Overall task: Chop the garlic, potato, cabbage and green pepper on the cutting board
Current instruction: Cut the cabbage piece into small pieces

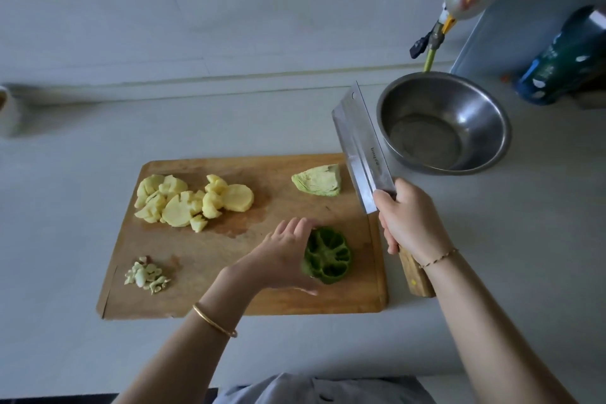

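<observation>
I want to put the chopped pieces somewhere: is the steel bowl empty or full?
Empty. The bowl shows only its bare steel bottom and walls; nothing lies in it.

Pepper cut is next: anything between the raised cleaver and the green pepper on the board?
Nothing visible. The steel cleaver in the right hand hangs right of the cut green pepper with nothing between; the left hand grips only its left side.

grey counter (65, 207) | wood cutting board (213, 256) ctr | steel bowl (475, 115) rt, beside board
</observation>
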